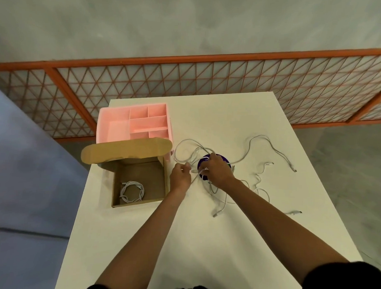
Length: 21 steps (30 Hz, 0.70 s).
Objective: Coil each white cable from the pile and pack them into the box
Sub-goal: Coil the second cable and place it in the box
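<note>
My left hand (181, 176) and right hand (216, 170) pinch one white cable (190, 140), slack running right. Cardboard box (147, 175) at left edge of surface (225, 232), nearer left hand.

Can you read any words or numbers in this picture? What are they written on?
Purple round thing under the right hand: small white letters, too blurred and too covered to read.
Cardboard box: no writing shows.
Pink tray: no writing shows.
White cables: no writing shows.
</note>
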### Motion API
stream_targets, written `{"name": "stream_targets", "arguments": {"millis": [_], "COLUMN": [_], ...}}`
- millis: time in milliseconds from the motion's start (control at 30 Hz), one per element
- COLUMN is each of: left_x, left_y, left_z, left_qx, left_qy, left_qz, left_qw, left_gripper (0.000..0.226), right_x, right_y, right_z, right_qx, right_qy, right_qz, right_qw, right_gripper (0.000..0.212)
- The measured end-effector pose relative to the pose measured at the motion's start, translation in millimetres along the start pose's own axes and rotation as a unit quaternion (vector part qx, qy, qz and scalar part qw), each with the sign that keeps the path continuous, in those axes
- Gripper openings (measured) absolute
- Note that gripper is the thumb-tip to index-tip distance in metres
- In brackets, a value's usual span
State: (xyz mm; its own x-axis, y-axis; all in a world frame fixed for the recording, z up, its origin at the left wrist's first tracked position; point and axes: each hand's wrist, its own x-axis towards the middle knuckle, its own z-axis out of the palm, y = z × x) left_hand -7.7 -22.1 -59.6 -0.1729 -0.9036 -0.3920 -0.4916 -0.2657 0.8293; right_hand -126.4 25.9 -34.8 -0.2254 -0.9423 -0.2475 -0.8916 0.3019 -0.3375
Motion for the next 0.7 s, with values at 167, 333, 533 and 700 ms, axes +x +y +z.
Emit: {"name": "stream_targets", "arguments": {"millis": [167, 333, 533, 700], "left_x": [-4, -24, -48, -76], "left_y": [6, 29, 67, 88], "left_z": [-10, -24, -41, -46], "left_qx": [-0.093, -0.1, -0.156, -0.193], "left_qy": [0.003, -0.052, -0.17, -0.267], "left_qz": [0.06, 0.134, 0.156, 0.173], "left_qw": [0.994, 0.984, 0.96, 0.928], "left_gripper": [0.028, 0.031, 0.032, 0.028], "right_x": [-12, -35, -44, -53], "right_y": [8, 14, 22, 15], "right_z": [-18, -58, -82, -87], "right_qx": [-0.032, 0.051, 0.207, 0.391], "right_qy": [-0.007, -0.22, -0.069, 0.028], "right_qz": [0.024, 0.036, 0.011, -0.062], "right_qw": [0.999, 0.974, 0.976, 0.918], "right_gripper": [0.029, 0.038, 0.044, 0.016]}}
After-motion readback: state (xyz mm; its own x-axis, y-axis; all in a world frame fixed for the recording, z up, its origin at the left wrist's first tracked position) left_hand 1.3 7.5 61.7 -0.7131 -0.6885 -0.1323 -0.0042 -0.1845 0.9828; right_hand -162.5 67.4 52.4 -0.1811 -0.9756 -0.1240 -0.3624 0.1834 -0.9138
